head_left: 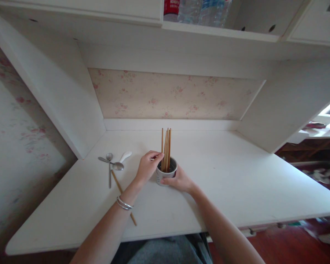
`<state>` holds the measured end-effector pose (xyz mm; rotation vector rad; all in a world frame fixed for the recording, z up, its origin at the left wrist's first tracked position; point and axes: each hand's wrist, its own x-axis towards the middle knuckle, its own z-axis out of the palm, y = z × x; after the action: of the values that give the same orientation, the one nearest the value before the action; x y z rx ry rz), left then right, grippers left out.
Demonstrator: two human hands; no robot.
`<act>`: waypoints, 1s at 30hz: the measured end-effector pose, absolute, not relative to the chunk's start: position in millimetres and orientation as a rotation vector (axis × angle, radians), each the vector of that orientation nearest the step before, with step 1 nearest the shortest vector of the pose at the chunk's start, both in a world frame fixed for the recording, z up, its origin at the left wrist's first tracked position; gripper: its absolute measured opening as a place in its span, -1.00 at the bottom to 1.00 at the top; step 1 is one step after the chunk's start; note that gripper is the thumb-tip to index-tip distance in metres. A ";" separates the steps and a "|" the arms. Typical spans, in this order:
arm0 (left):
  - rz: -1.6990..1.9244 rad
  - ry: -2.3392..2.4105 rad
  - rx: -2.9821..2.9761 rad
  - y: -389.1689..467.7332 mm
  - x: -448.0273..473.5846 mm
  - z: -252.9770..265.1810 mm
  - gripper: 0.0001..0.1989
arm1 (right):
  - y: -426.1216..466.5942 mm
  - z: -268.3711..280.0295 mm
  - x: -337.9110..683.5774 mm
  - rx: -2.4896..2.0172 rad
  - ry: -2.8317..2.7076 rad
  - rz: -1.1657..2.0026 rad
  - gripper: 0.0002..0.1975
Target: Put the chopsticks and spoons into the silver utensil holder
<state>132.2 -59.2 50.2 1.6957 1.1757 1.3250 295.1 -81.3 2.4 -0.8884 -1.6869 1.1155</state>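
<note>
A light-coloured cup (160, 179) with a dark inside stands upright on the white desk. Several wooden chopsticks (167, 150) rise from it. My right hand (178, 179) wraps round the cup's right side, thumb across the front. At the cup's left rim, my left hand (151, 163) pinches the leftmost chopstick (162, 141), whose lower end is inside the cup. Left of my left forearm, one more chopstick (116, 180) lies on the desk, partly hidden under the arm. Beyond it are metal spoons (118, 166), (109, 157) crossing each other and a white spoon (125, 156).
The white desk (231, 176) has side panels (286, 102) left and right and a flowered back wall (176, 95). Overhead, a shelf holds plastic bottles (200, 13). The desk's front edge runs close to my body.
</note>
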 end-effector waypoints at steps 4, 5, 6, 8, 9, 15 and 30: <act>1.309 1.174 1.706 -57.7 131.8 49.7 -0.71 | -81.9 3.0 295.0 -0.901 -1.688 1.104 -0.10; 1.308 1.165 1.709 -57.4 131.8 49.3 -0.72 | -82.2 3.6 294.9 -0.897 -1.690 1.103 -0.10; 1.306 1.152 1.712 -57.2 131.7 48.9 -0.72 | -82.5 4.2 294.7 -0.895 -1.691 1.102 -0.10; 1.303 1.121 1.715 -57.2 131.4 48.1 -0.73 | -83.0 5.5 294.5 -0.894 -1.695 1.103 -0.10; 1.299 1.106 1.714 -57.2 131.3 47.7 -0.73 | -83.3 6.2 294.5 -0.895 -1.697 1.100 -0.10; 1.259 1.080 1.661 -55.2 131.0 43.2 -0.70 | -84.8 10.6 294.2 -0.910 -1.710 1.092 -0.11; 1.158 0.982 1.554 -56.2 129.1 41.3 -0.64 | -84.9 10.0 295.1 -0.896 -1.733 1.078 -0.11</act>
<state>129.1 -56.2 41.3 1.5544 0.9824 1.1580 295.1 -84.9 10.0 -0.8959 -1.7334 1.0776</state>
